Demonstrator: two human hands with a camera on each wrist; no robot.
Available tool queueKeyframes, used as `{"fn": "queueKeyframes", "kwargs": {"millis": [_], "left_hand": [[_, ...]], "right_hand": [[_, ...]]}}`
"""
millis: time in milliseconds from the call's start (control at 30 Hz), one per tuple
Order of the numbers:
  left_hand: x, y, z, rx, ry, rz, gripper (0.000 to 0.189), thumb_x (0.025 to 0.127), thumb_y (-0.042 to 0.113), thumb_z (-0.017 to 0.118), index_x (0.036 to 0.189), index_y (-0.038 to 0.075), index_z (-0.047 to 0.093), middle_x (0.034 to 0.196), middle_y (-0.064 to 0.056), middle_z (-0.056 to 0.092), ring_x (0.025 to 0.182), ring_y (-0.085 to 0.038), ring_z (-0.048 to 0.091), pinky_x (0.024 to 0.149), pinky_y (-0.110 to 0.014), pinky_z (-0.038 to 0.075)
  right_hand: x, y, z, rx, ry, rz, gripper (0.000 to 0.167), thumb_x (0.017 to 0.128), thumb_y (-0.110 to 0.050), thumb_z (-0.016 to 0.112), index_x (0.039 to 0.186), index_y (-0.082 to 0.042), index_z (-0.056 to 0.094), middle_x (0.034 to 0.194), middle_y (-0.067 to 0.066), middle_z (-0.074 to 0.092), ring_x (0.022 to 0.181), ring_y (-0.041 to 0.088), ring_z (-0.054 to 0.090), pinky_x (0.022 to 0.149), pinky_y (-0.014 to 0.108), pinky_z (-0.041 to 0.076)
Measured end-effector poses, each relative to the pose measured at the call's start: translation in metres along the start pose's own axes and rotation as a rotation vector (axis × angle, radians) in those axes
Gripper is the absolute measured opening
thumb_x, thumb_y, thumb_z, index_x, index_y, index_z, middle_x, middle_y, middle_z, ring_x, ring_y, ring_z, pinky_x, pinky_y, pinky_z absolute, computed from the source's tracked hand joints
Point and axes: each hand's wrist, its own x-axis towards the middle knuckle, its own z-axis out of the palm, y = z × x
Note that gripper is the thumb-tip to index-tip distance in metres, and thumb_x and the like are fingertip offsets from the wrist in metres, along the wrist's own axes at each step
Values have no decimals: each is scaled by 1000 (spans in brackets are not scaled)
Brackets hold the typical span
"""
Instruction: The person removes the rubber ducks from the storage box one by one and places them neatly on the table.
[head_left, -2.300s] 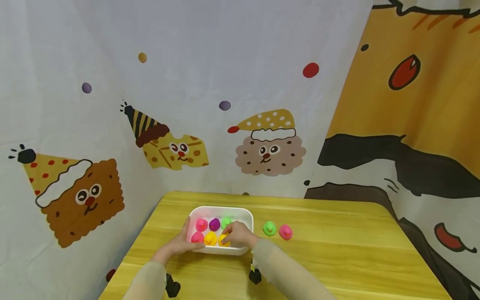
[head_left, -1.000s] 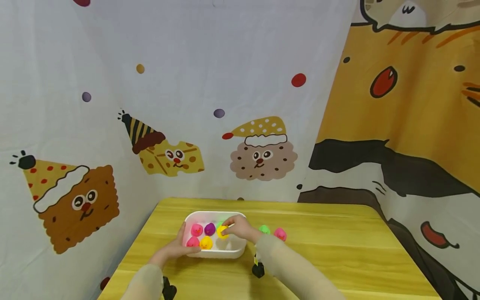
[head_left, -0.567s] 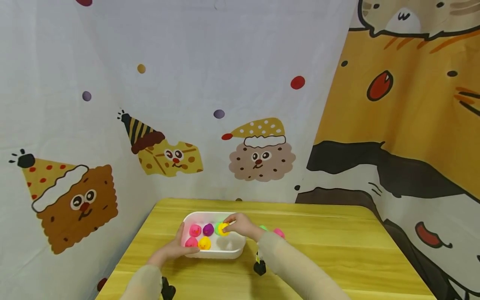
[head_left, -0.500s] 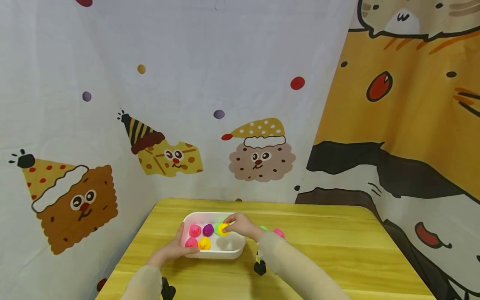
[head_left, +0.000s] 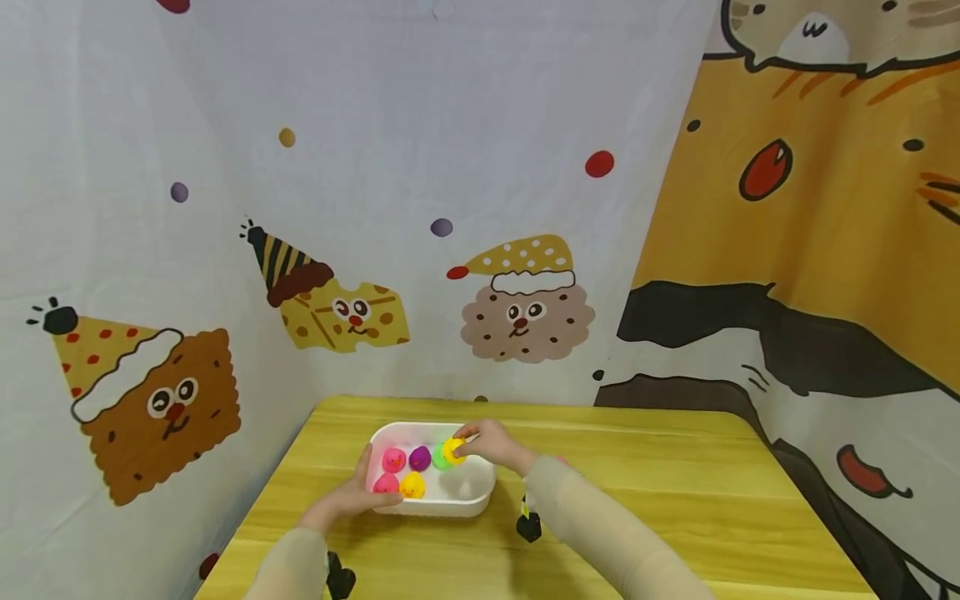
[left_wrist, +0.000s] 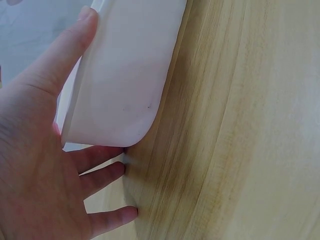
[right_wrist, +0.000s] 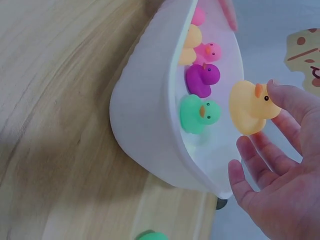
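Note:
My right hand (head_left: pixel 492 442) pinches a yellow rubber duck (right_wrist: pixel 247 107) between thumb and fingers, raised over the back right part of a white plastic tray (head_left: pixel 442 508). In the head view that duck partly covers a green duck (right_wrist: pixel 199 114) sitting in the tray. At the tray's left front corner, my left hand (head_left: pixel 348 497) grips it, thumb along the rim and fingers round the side. Also inside are a purple duck (head_left: pixel 420 458), a pink duck (head_left: pixel 393 460), a second pink one (head_left: pixel 386 484) by the left thumb, and another yellow duck (head_left: pixel 412 485).
The tray stands on a wood-grain table (head_left: pixel 675 500). Right of it a green duck (right_wrist: pixel 152 236) shows at the right wrist view's edge, and a pink duck (head_left: pixel 564 459) is mostly hidden behind the right sleeve. A printed cloth (head_left: pixel 375 167) hangs behind the table.
My right hand has lifted the yellow duck from the tray's front right and carried it back and up, over the green duck. The left hand keeps its grip. The head view has shifted slightly.

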Motion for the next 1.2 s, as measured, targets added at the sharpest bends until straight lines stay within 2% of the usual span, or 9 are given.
{"fn": "queueKeyframes", "kwargs": {"millis": [233, 500, 900, 1200], "left_hand": [[1, -1, 1, -17, -5, 10, 123, 80, 38, 79, 152, 4, -15, 155, -33, 1, 134, -54, 21, 106, -69, 18], [1, -7, 1, -48, -18, 17, 123, 80, 37, 79, 152, 5, -16, 155, -33, -5, 135, -55, 18, 106, -71, 15], [-2, 1, -2, -31, -23, 17, 122, 80, 38, 78, 151, 4, -16, 155, -33, -3, 134, -54, 18, 106, -71, 14], [2, 1, -2, -31, -29, 29, 122, 80, 38, 78, 151, 3, -15, 155, -32, -4, 134, -54, 18, 105, -72, 14]], "right_hand": [[0, 4, -8, 20, -15, 27, 27, 82, -22, 79, 106, -10, 73, 103, 0, 69, 88, 14, 62, 80, 34, 53], [-7, 5, -21, 3, 2, 45, 30, 82, -23, 79, 108, -9, 73, 111, 4, 68, 93, 16, 61, 83, 35, 53], [-13, 13, -48, -11, 39, 61, 32, 81, -24, 79, 110, -10, 73, 110, 5, 68, 90, 16, 63, 82, 36, 54], [-23, 18, -69, -4, 40, 59, 32, 84, -20, 76, 113, -6, 71, 113, 8, 67, 95, 19, 62, 84, 37, 54]]}}
